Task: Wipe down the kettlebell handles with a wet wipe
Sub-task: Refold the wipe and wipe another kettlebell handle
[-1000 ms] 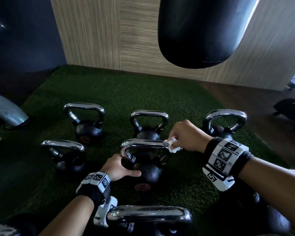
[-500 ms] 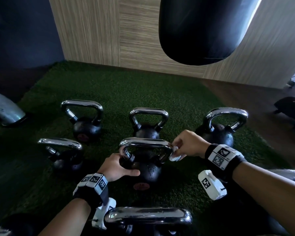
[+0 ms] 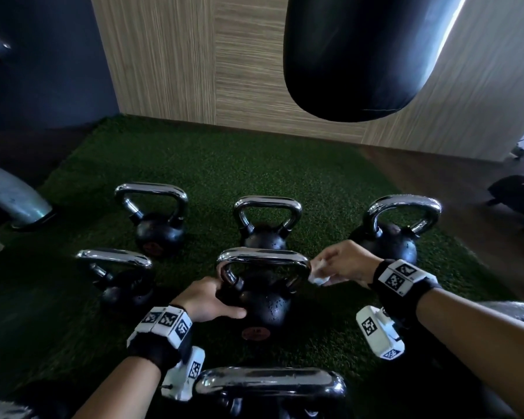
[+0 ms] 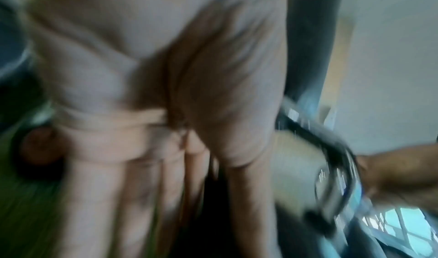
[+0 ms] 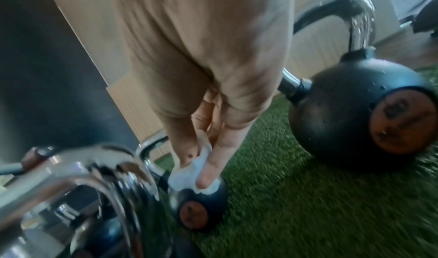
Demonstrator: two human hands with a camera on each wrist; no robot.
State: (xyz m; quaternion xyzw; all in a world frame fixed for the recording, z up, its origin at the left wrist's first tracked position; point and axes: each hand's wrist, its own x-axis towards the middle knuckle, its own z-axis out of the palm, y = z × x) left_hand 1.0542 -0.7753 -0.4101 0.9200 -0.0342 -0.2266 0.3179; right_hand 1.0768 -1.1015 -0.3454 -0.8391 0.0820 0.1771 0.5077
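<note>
While the left hand clamps its grip on the middle kettlebell, the right hand pinches the wet wipe just off the chrome handle's right corner; neighbouring kettlebells crowd the turf.

Six kettlebells, one wet wipe, two hands.

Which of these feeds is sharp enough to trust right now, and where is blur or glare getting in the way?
Head view: sharp but dim, with bright glare on the chrome handle; right hand and wet wipe slightly motion-smeared. Left wrist view: heavily blurred, the left hand fills it, little usable. Right wrist view: wipe and fingers readable, foreground handle and turf smeared.
</note>
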